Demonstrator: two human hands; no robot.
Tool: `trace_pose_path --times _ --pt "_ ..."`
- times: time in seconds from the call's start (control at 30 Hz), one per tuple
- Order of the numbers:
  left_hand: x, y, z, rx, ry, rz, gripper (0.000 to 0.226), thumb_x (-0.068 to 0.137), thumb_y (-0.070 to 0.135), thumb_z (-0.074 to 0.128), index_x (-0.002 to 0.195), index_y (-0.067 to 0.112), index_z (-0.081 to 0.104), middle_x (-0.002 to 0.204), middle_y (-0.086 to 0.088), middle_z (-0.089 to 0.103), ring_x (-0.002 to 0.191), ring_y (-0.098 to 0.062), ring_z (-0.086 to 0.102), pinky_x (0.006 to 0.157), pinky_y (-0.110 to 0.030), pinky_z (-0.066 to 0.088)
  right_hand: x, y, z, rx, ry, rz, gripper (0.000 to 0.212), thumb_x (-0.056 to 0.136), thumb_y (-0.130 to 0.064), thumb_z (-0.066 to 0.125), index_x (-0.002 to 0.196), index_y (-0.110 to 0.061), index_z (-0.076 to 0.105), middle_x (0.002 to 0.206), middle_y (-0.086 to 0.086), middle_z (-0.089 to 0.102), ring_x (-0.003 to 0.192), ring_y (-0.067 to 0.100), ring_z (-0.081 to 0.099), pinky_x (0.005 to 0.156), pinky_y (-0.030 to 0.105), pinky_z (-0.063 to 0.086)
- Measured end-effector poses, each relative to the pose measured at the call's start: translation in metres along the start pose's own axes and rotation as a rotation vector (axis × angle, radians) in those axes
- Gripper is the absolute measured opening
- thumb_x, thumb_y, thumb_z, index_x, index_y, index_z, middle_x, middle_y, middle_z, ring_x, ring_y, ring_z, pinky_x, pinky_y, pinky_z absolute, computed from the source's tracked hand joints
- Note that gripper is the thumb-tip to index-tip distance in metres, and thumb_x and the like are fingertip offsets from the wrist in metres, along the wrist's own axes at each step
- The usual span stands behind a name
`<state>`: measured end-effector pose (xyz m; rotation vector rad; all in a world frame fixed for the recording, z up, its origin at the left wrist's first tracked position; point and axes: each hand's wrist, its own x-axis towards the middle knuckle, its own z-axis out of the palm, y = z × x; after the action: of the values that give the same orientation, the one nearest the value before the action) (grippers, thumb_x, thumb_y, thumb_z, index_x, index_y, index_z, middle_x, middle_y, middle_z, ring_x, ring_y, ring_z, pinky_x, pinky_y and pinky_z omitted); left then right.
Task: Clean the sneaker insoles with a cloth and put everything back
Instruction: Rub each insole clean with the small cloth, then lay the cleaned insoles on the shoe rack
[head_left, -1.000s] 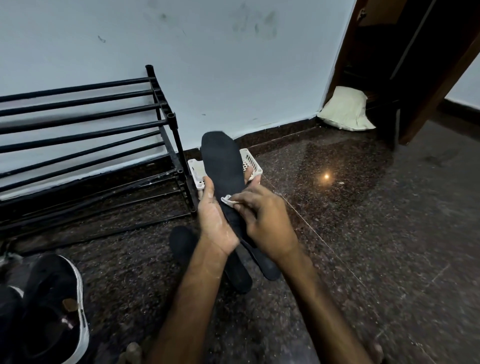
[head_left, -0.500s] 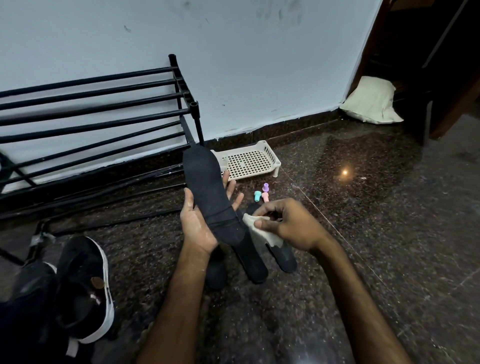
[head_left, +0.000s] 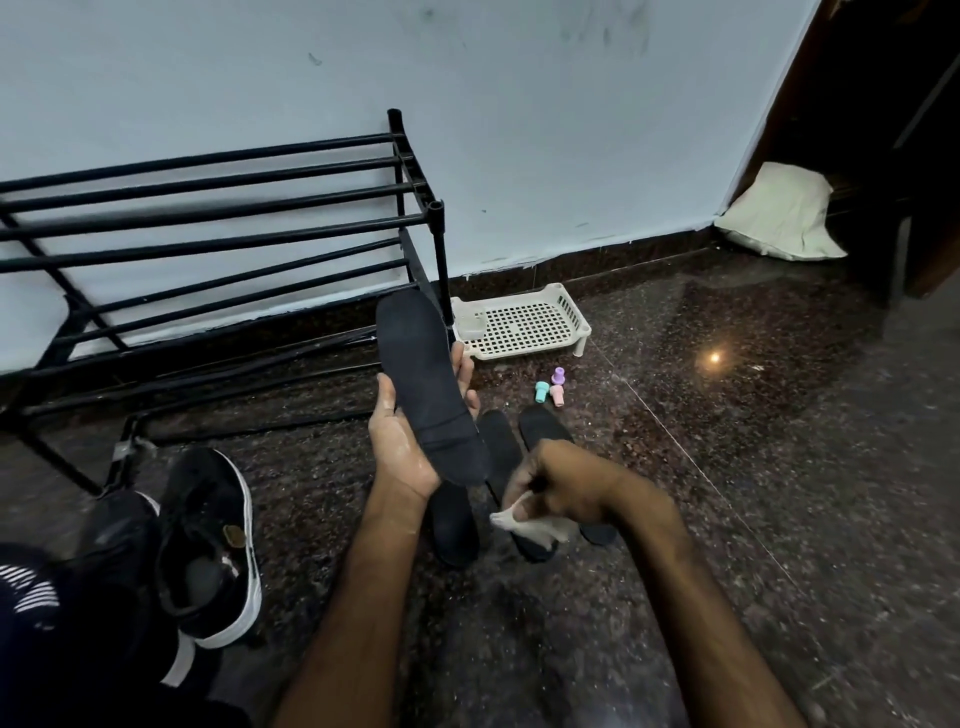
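The right hand (head_left: 563, 486) has come off the black insole (head_left: 428, 384) and dropped lower, its fingers bunched tight round the white cloth (head_left: 524, 526). The left hand (head_left: 402, 449) holds the black insole upright, heel in the palm, thumb on one edge and fingertips showing past the other. It looks light, thin and floppy, so backing it near the middle seems best. The toe rises free above the grip.

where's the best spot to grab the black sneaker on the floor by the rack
Probably by the heel collar of the black sneaker, fingers hooked into its mouth from above: the opening faces up and is uncovered. It lies nearest the left hand, which holds an insole.
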<state>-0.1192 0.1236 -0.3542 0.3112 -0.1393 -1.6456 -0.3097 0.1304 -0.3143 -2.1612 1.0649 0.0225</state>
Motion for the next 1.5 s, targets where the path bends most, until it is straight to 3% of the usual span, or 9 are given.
trace_pose_path --times 0.07,0.27,0.37,0.47,0.83,1.0,1.23,1.4,1.5 --pt "0.0 0.005 0.003 0.013 -0.019 0.018 0.071 0.1 0.06 0.029 0.152 0.013 0.036 0.154 -0.011 0.042 0.124 -0.026 0.056 0.081 -0.035 0.055 -0.006 0.005 -0.007 0.012 -0.005 0.037 0.013 0.082 -0.009 0.076 0.094 -0.013 0.078 0.084 -0.009 0.071 0.063 -0.013 0.055 0.064 0.007 0.042" --pt "0.002 0.003 0.012 0.076 -0.056 0.0 0.069 0.099 0.059 0.032 0.152 0.016 0.037 0.155 -0.012 0.039 0.126 -0.027 0.053 0.082 -0.036 0.054 -0.007 -0.002 -0.025 0.195 0.408 -0.021 0.012 0.085 -0.009 0.074 0.093 -0.016 0.078 0.09 -0.008 0.072 0.078 -0.004 0.062 0.073 0.01 0.044" --pt "0.002 0.004 0.005 0.124 -0.029 -0.018 0.071 0.1 0.059 0.031 0.155 0.015 0.031 0.157 -0.01 0.036 0.137 -0.026 0.043 0.097 -0.042 0.049 -0.003 -0.005 -0.011 0.254 0.388 -0.033 0.01 0.085 -0.011 0.074 0.092 -0.017 0.077 0.087 -0.012 0.071 0.076 -0.006 0.062 0.072 0.008 0.044" --pt "-0.004 0.011 -0.013 0.173 0.029 -0.039 0.069 0.101 0.059 0.028 0.152 0.014 0.036 0.155 -0.011 0.041 0.139 -0.028 0.043 0.109 -0.046 0.039 0.003 0.006 0.011 0.238 0.359 0.024 0.005 0.085 -0.013 0.075 0.089 -0.015 0.076 0.086 -0.008 0.074 0.077 -0.001 0.065 0.075 0.02 0.052" --pt "-0.039 0.047 -0.143 0.333 0.681 -0.01 0.066 0.103 0.056 0.027 0.146 0.011 0.046 0.133 -0.019 0.059 0.107 -0.034 0.061 0.094 -0.049 0.047 0.027 0.028 0.056 0.371 0.352 0.137 0.022 0.084 -0.02 0.077 0.071 -0.023 0.06 0.068 -0.008 0.058 0.061 0.003 0.048 0.059 0.021 0.038" --pt "-0.034 0.053 -0.155 0.441 0.866 -0.034 0.06 0.105 0.049 0.03 0.141 0.004 0.05 0.144 -0.017 0.052 0.131 -0.035 0.049 0.097 -0.041 0.043 0.044 0.027 0.075 0.556 0.361 0.135 0.015 0.085 -0.016 0.076 0.076 -0.017 0.064 0.065 -0.008 0.055 0.057 -0.002 0.046 0.057 0.017 0.038" --pt "-0.016 0.051 -0.196 0.794 1.046 0.01 0.048 0.102 0.037 0.052 0.126 -0.004 0.06 0.124 -0.015 0.063 0.108 -0.031 0.061 0.096 -0.044 0.051 0.065 0.029 0.088 0.658 0.326 0.117 0.014 0.087 -0.015 0.074 0.089 -0.003 0.068 0.074 0.006 0.061 0.069 0.011 0.053 0.063 0.028 0.041" --pt "-0.029 0.051 -0.191 1.717 1.269 0.181 0.037 0.103 0.021 0.046 0.11 -0.01 0.065 0.112 -0.034 0.059 0.107 -0.042 0.053 0.091 -0.043 0.04 0.079 0.03 0.092 0.743 0.33 0.13 0.01 0.088 -0.012 0.072 0.094 -0.004 0.071 0.079 0.012 0.071 0.071 0.012 0.061 0.067 0.031 0.049" --pt "-0.03 0.044 -0.16 1.617 1.098 0.21 0.031 0.102 0.03 0.05 0.108 0.006 0.069 0.11 -0.022 0.064 0.101 -0.039 0.061 0.08 -0.042 0.048 0.085 0.03 0.094 0.785 0.318 0.133 0.017 0.089 0.004 0.065 0.105 0.001 0.068 0.08 0.007 0.065 0.072 0.008 0.058 0.067 0.02 0.048"
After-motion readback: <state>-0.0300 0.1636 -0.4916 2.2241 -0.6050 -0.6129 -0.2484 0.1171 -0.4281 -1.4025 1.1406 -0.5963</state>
